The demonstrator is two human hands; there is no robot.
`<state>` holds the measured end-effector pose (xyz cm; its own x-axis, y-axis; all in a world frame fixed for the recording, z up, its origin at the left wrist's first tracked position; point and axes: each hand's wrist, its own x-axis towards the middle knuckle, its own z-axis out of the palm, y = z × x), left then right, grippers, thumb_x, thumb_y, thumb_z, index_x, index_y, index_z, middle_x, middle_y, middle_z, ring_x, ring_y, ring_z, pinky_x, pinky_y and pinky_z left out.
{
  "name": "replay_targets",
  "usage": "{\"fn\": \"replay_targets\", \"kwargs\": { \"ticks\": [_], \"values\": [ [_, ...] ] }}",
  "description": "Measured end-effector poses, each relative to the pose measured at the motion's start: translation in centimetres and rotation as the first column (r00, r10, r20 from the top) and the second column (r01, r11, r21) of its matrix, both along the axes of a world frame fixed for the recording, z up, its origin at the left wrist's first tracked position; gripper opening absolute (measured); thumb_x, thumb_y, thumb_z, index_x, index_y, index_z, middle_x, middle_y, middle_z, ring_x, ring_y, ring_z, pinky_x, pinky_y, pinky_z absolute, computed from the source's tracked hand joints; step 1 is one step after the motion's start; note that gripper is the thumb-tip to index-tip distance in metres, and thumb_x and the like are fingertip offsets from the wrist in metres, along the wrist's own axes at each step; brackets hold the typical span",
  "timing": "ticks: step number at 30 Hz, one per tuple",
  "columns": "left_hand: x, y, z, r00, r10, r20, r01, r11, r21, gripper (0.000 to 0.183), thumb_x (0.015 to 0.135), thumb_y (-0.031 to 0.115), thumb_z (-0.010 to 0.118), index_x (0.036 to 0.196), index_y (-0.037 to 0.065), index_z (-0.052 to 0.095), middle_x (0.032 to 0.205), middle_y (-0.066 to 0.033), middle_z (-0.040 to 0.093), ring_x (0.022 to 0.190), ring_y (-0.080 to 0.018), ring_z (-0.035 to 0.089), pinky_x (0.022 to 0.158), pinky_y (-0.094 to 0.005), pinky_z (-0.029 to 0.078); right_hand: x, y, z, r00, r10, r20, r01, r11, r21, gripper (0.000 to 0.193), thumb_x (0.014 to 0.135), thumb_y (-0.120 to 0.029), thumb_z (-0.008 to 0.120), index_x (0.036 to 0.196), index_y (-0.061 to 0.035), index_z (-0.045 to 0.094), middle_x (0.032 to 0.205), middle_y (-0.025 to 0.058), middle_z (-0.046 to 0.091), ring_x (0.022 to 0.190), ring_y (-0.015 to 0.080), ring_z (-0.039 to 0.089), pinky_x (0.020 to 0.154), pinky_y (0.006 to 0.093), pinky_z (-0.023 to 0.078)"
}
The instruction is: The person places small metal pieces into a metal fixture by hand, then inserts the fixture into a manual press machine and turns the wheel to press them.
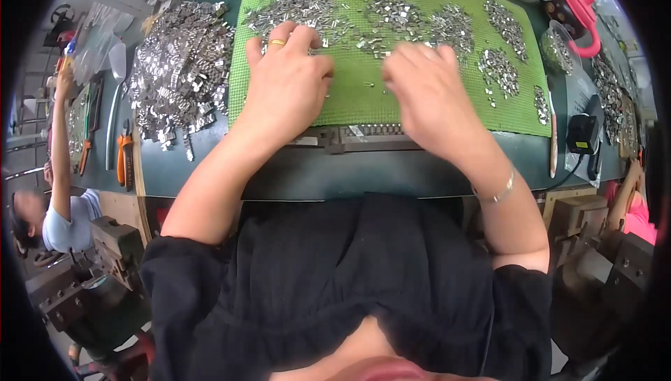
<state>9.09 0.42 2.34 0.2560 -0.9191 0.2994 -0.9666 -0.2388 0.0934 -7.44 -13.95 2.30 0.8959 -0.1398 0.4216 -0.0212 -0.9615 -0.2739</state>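
Workshop kind of room, dark green counter [321, 180] with a bright green mat [342, 110] over it, and co-workers off to both the left and right. The small metal pieces [454, 28] sit in loose piles on the mat, mostly far and right, with one stray piece [368, 84] in the gap between the hands. A big metal heap [182, 66] sits left of the mat, and a dark rail [391, 143] with a row of bits along it lies at the near edge.

Left hand [290, 77] is over the mat near the far-left pile, right hand [430, 94] near the middle piles, fingers curled on both. Can't tell if either grip is pinching anything, the fingertips are hidden.

Looks like hand-picking to me. I'd keep the pinch light, take one piece at a time, turn it the right way round between the fingers, and not let sleeves or wrists drag the piles together.

Writing-wise: the black power adapter [582, 133] on the right has a pale sticker and the orange-handled pliers [124, 157] on the left have some marks, but both are too small to read.
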Motion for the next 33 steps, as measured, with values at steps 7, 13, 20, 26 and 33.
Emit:
{"fn": "replay_targets", "kwargs": {
  "ticks": [7, 13, 20, 26, 33],
  "values": [
    [-3.1, -0.7, 0.8, 0.841, -0.249, -0.481, 0.246, 0.967, -0.07, 0.01, 0.078, 0.007, 0.074, 0.086, 0.006, 0.067, 0.092, -0.0088, 0.063, 0.097, -0.0299, 0.06, 0.09, -0.0435, 0.038, -5.8, 1.5, -2.7, 1.0, 0.002, 0.03, -0.01, 0.969, 0.246, 0.012, 0.078, 0.001, 0.061, 0.087, -0.003, 0.054, 0.094, 0.0115, 0.054, 0.088, 0.0314, 0.053, 0.077, 0.0402, 0.04],
    [-5.9, -1.5, 0.1, 0.811, -0.22, -0.542, 0.302, 0.951, 0.066, 0.011, 0.078, 0.006, 0.074, 0.085, 0.008, 0.067, 0.087, -0.0028, 0.066, 0.093, -0.0251, 0.06, 0.088, -0.0407, 0.036, -5.5, 2.1, -3.3, 0.994, -0.068, 0.081, 0.042, 0.959, 0.281, 0.011, 0.077, 0.002, 0.06, 0.086, -0.0024, 0.054, 0.095, 0.0119, 0.054, 0.09, 0.0318, 0.053, 0.078, 0.041, 0.04],
    [-5.9, -0.8, -0.5, 0.821, -0.264, -0.507, 0.33, 0.943, 0.043, 0.016, 0.076, 0.007, 0.076, 0.091, 0.01, 0.071, 0.09, -0.0016, 0.068, 0.093, -0.0229, 0.061, 0.088, -0.0398, 0.035, -5.5, 1.8, -2.4, 0.999, -0.023, -0.038, 0.031, 0.976, 0.214, 0.012, 0.076, 0.001, 0.061, 0.087, -0.003, 0.055, 0.094, 0.0111, 0.054, 0.089, 0.0311, 0.053, 0.078, 0.0404, 0.041],
    [-7.2, 0.8, -2.1, 0.933, -0.359, 0.018, 0.357, 0.922, -0.149, 0.018, 0.075, 0.014, 0.073, 0.093, 0.013, 0.071, 0.108, 0.002, 0.065, 0.107, -0.0195, 0.061, 0.096, -0.057, 0.033, -5.1, 1.7, -1.4, 0.992, -0.008, -0.13, 0.024, 0.992, 0.125, 0.011, 0.077, 0.0, 0.06, 0.087, -0.0027, 0.055, 0.095, 0.0117, 0.055, 0.088, 0.0314, 0.054, 0.077, 0.04, 0.042],
    [-6.6, 1.3, -1.2, 0.909, -0.381, -0.169, 0.364, 0.923, -0.126, 0.028, 0.077, 0.011, 0.073, 0.104, 0.012, 0.07, 0.111, 0.0, 0.066, 0.107, -0.0227, 0.061, 0.097, -0.0557, 0.032, -5.3, 1.4, -2.0, 0.997, 0.0, -0.079, 0.01, 0.992, 0.127, 0.007, 0.076, -0.006, 0.061, 0.083, -0.0049, 0.058, 0.089, 0.0084, 0.056, 0.087, 0.0251, 0.056, 0.075, 0.037, 0.042]
  ]
}}
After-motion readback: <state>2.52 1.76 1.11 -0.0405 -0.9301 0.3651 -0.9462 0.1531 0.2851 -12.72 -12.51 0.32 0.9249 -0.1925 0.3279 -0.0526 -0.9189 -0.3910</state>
